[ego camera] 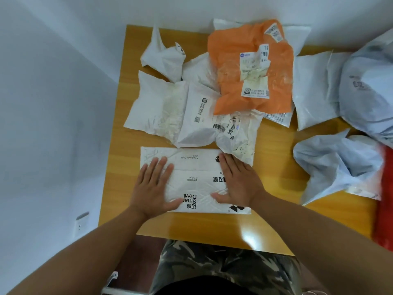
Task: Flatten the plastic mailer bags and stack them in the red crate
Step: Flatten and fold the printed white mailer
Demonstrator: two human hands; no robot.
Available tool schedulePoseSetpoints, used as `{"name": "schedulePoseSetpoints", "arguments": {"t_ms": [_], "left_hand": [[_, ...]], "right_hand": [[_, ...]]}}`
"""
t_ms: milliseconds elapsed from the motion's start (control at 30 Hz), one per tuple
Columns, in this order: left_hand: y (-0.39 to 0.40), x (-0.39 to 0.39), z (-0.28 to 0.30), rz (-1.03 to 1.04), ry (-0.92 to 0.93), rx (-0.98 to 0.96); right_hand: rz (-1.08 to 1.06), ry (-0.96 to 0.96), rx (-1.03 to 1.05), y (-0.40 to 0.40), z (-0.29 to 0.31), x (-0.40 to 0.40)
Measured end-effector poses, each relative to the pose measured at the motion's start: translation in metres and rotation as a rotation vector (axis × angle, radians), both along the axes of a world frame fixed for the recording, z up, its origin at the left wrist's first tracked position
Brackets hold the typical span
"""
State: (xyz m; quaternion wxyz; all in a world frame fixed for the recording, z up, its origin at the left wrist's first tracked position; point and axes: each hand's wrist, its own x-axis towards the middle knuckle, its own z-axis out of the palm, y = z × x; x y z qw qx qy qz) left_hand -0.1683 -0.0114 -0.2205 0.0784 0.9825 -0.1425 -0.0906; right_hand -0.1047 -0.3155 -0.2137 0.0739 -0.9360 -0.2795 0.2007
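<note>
From the head camera, you have both palms flat on the white mailer [195, 182] lying near the front edge of the table [274, 167]. Your left hand [154, 188] presses its left end with fingers straight and spread; your right hand [238, 182] presses its right half the same way. Neither grips anything.

The mailer looks thin, light and limp, with creases between your hands. Film like this probably slides easily on the glossy wood and springs back when released, so smooth outward from the middle to push air toward the open end. To lift it, I'd pinch the two short edges and keep it taut, since one corner alone would let it fold.

Behind it lie more crumpled white bags [170, 111] and an orange bag [251, 71], overlapping one another. Pale blue bags [336, 165] sit at the right. The red crate [386, 199] shows only as a strip at the right edge, beside the table; you can't tell what it holds. Most of the pile appears unflattened, so the job looks early.
</note>
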Motion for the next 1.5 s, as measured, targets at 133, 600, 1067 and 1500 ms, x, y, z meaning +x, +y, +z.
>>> {"name": "schedulePoseSetpoints", "arguments": {"t_ms": [133, 600, 1067, 1500], "left_hand": [[-0.001, 0.005, 0.009, 0.005, 0.12, 0.01], [-0.019, 0.026, 0.077, 0.825, 0.299, -0.246], [-0.026, 0.031, 0.102, 1.248, 0.737, -0.865], [-0.037, 0.053, 0.135, 1.037, 1.087, -1.388]], "right_hand": [[0.013, 0.039, -0.041, 0.004, 0.012, 0.004], [-0.976, 0.312, 0.088, 0.01, 0.073, -0.038], [-1.419, 0.724, 0.507, -0.033, 0.112, -0.051], [-1.417, 0.405, 0.806, -0.076, 0.179, -0.059]]}}
